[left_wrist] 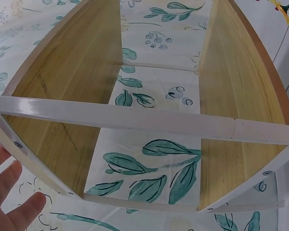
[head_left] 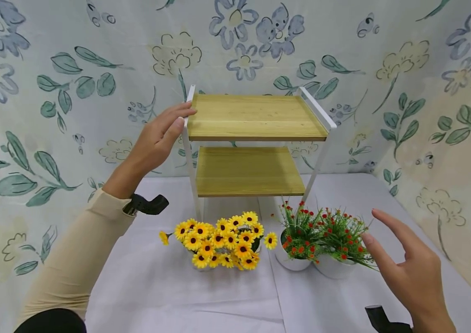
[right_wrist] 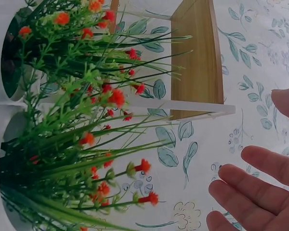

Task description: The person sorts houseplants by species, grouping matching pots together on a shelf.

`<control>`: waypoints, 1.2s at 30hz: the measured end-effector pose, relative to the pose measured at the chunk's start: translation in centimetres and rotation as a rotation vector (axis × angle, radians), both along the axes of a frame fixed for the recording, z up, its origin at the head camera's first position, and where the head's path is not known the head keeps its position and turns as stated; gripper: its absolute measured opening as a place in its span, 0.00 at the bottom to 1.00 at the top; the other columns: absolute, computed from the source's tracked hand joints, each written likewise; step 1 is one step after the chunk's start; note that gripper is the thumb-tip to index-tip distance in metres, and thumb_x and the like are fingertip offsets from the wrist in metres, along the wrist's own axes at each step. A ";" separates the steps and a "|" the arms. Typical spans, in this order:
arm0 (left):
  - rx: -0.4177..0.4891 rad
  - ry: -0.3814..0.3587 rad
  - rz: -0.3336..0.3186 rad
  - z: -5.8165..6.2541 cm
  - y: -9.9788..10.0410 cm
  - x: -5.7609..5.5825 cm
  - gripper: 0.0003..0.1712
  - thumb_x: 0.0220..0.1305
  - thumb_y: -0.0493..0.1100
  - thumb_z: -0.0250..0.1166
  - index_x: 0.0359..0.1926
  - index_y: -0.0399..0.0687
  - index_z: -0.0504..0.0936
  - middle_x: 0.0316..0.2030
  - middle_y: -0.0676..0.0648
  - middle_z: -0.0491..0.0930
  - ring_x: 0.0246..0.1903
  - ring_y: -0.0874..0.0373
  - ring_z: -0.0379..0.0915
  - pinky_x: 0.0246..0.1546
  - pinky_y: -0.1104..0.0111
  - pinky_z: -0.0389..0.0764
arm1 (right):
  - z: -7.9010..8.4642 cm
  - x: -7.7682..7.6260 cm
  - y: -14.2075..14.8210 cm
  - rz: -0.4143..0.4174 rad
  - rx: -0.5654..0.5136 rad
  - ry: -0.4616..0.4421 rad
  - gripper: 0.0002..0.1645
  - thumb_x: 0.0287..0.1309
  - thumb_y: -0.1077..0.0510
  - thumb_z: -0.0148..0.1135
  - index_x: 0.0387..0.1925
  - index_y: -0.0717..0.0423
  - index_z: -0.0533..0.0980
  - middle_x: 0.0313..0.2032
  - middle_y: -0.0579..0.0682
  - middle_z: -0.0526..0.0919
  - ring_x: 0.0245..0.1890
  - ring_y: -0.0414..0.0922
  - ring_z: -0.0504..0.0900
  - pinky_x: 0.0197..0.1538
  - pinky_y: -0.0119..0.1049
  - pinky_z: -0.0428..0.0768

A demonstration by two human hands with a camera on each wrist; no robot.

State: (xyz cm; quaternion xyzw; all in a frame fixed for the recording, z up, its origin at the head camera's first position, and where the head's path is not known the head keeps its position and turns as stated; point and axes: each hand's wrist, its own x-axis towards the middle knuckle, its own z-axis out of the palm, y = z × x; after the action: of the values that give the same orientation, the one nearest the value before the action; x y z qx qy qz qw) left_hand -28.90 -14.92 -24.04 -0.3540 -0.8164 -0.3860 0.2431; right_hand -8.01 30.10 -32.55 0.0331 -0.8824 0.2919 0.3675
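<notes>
A two-tier shelf with wooden boards and a white frame (head_left: 256,118) stands at the back of the table. My left hand (head_left: 156,136) rests its straight fingers on the shelf's upper left rail; in the left wrist view its fingertips (left_wrist: 29,209) show beside the white frame. My right hand (head_left: 416,268) is held with fingers apart, just right of two white pots of red-flowered grass (head_left: 341,236), and holds nothing. In the right wrist view the red flowers (right_wrist: 116,97) fill the left side, apart from the right fingers (right_wrist: 260,187).
Yellow sunflower-like blooms (head_left: 223,240) stand in front of the shelf, their pots mostly hidden. A white cloth (head_left: 177,296) covers the table. Behind hangs a floral-patterned curtain (head_left: 135,69), which continues along the right side.
</notes>
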 end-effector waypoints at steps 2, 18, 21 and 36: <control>0.018 -0.002 -0.010 0.0 0.0 -0.1 0.26 0.74 0.53 0.42 0.67 0.54 0.71 0.70 0.56 0.61 0.70 0.66 0.50 0.69 0.62 0.54 | -0.1 0.2 0.2 -0.031 -0.013 -0.034 0.35 0.47 0.62 0.72 0.60 0.42 0.76 0.57 0.43 0.80 0.58 0.22 0.68 0.53 0.13 0.61; 0.075 -0.073 -0.005 2.1 1.5 2.3 0.23 0.75 0.41 0.41 0.63 0.37 0.72 0.70 0.42 0.62 0.71 0.52 0.50 0.69 0.62 0.52 | -1.3 1.0 2.3 -0.113 0.004 -0.110 0.36 0.50 0.56 0.72 0.62 0.38 0.74 0.59 0.38 0.77 0.56 0.15 0.63 0.48 0.10 0.56; 0.084 -0.093 -0.019 2.3 1.6 2.5 0.23 0.75 0.41 0.42 0.63 0.35 0.71 0.70 0.41 0.61 0.72 0.52 0.50 0.69 0.61 0.52 | -1.8 1.4 2.8 -0.142 0.008 -0.144 0.35 0.52 0.53 0.71 0.63 0.38 0.72 0.60 0.38 0.76 0.56 0.14 0.61 0.50 0.10 0.55; 0.161 -0.110 -0.101 1.6 1.6 1.5 0.24 0.72 0.42 0.44 0.63 0.34 0.70 0.70 0.40 0.60 0.72 0.54 0.48 0.70 0.58 0.50 | -4.2 2.5 4.3 -0.207 -0.059 -0.280 0.38 0.57 0.48 0.67 0.68 0.37 0.65 0.65 0.45 0.71 0.54 0.10 0.56 0.51 0.06 0.53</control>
State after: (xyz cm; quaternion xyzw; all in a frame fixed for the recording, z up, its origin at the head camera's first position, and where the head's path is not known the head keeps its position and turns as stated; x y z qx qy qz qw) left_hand -27.45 -13.35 -22.49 -0.3522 -0.7760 -0.4810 0.2060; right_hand -5.50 34.40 -36.74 -0.1097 -0.9148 0.2800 0.2699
